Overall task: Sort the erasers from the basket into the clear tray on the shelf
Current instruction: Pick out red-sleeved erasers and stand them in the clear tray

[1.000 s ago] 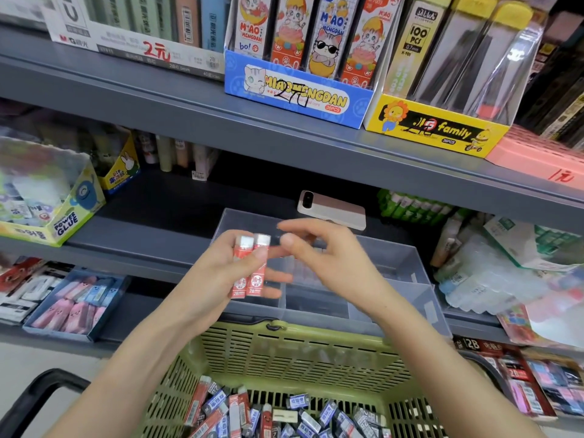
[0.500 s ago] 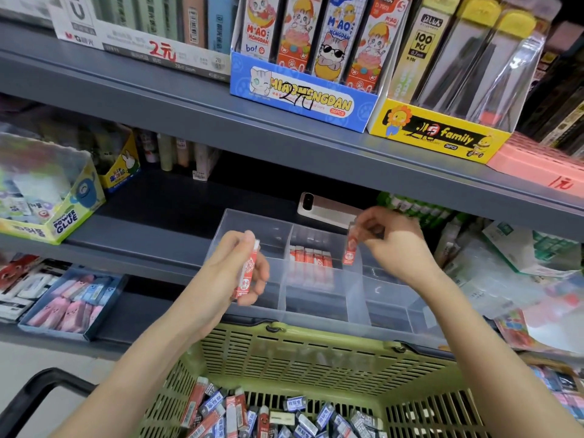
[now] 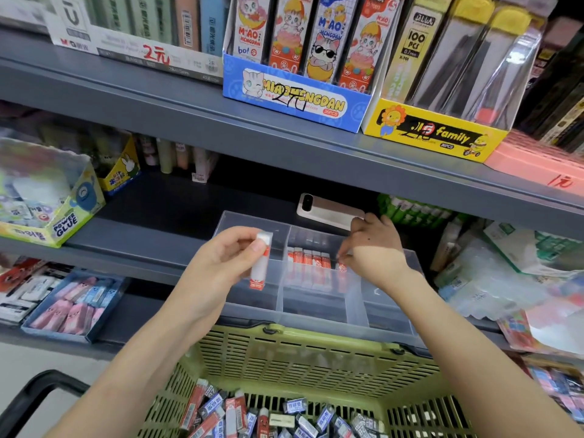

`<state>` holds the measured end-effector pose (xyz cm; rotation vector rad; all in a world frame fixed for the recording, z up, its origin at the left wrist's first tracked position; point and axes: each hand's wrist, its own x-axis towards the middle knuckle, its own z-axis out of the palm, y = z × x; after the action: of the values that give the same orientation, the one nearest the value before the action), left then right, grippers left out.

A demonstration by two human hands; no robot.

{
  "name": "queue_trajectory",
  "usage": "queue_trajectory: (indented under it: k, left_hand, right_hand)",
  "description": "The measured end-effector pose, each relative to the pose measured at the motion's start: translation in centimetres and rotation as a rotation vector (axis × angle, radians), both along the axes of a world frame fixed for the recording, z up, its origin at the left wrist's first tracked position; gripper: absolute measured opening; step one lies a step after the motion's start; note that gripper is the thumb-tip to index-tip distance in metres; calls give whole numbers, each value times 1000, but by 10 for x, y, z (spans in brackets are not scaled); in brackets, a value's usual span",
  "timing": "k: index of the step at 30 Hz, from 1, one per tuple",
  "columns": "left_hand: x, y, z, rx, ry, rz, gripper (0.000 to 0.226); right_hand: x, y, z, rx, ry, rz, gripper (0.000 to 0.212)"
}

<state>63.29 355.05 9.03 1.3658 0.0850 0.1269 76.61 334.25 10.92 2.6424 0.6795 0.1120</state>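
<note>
Early on: the tray [image 3: 316,317] holds one short row [image 3: 308,259], the right hand [image 3: 376,248] pinches an eraser [image 3: 342,267] in, the left hand [image 3: 221,257] grips another, and the basket [image 3: 300,352] looks heaped.

Grey metal shelving [image 3: 189,99] in stacked tiers, evenly lit; upper tier carries blue cardboard display box [image 3: 294,93] just beside yellow cardboard display box [image 3: 433,131], middle tier a yellow-green glue carton [image 3: 68,220] far left; pale floor [image 3: 34,360] below.
</note>
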Motion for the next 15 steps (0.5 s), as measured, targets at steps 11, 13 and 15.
queue_trajectory:
  k: [11,13,15]
  left_hand:
    - [32,-35,11,6,51,-41,40]
    - [40,-45,14,-6,40,-87,36]
    - [48,-54,16,8,33,-128,37]
  right_hand:
    - [-47,-8,26,1458,934,35,26]
    - [-53,-10,27,1491,992,77,32]
    - [-51,-15,27,1556,949,26,26]
